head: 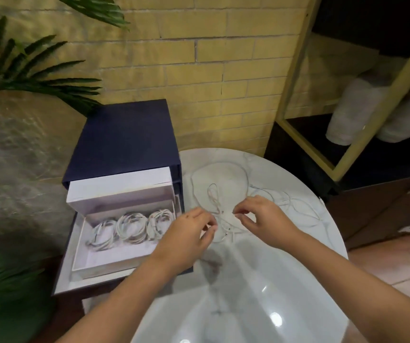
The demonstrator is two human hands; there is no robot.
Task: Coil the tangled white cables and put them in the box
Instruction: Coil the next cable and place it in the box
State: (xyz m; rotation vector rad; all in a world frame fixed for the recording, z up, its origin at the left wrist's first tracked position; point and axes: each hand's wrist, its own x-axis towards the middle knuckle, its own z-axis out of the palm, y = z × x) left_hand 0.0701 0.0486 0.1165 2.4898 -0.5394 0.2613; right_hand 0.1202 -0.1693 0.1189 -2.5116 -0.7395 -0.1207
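The person is untangling: the left hand (189, 233) and right hand (261, 216) are each pinching a strand of the tangled cables (220, 212) with curled fingers, low over the surface (248, 305). The box (124, 201), just left of the left hand, is holding three coils (132, 227). Next, one cable probably needs freeing, then winding.

Dim warm light, glare spots on the table (273, 318), soft blur, edges bowed
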